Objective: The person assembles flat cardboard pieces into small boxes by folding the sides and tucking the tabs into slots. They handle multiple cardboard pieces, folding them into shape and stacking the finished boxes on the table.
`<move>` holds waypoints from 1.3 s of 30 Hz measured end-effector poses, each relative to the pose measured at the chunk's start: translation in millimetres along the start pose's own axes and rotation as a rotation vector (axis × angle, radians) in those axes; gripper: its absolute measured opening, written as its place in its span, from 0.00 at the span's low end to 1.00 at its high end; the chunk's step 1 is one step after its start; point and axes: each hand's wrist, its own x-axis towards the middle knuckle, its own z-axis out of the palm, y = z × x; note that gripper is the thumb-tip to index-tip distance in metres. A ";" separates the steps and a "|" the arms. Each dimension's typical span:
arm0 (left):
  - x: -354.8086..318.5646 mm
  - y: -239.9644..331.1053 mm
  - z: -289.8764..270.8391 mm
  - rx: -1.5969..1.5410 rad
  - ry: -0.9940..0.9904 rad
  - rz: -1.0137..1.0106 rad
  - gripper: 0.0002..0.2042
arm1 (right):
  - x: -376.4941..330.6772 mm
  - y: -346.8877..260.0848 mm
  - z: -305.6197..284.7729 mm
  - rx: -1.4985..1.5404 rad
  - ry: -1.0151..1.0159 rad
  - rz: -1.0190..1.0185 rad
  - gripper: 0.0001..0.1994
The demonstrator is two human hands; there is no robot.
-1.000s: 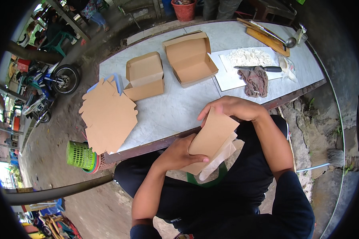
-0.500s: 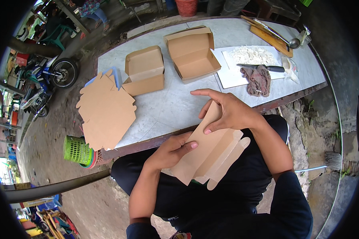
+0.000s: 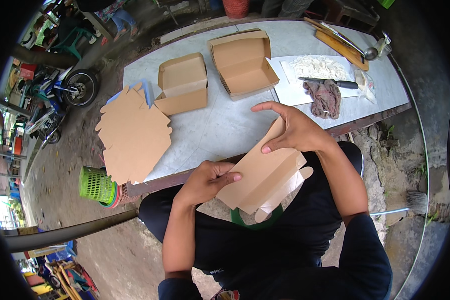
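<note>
Above my lap is a partly folded brown cardboard box (image 3: 257,172), tilted, its creased side flaps facing me. My left hand (image 3: 208,181) pinches its left end, thumb on top and the fingers behind. At the upper right end my right hand (image 3: 296,131) grips the board between thumb and fingers, with the index finger stretched out past the edge. On the table to the left lies a stack of flat cardboard blanks (image 3: 132,137). Two folded boxes with raised lids stand beyond my hands, a smaller box (image 3: 182,82) and a larger box (image 3: 245,62).
On the marble-topped table (image 3: 195,135), a white board (image 3: 290,95) bears shredded white pieces (image 3: 317,67), a knife (image 3: 345,84) and a crumpled cloth (image 3: 323,98). A ladle (image 3: 369,53) lies by a wooden board (image 3: 335,45). Green baskets (image 3: 95,185) stand left; a motorcycle (image 3: 70,90) is parked beyond.
Both hands have lifted the box slightly up and away from me. Its flaps have turned a little, and a green curved strip now shows beneath it.
</note>
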 end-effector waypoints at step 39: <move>30.2 -5.2 32.5 0.139 0.587 0.379 0.64 | -0.7 17.0 21.5 0.122 0.377 -0.149 0.14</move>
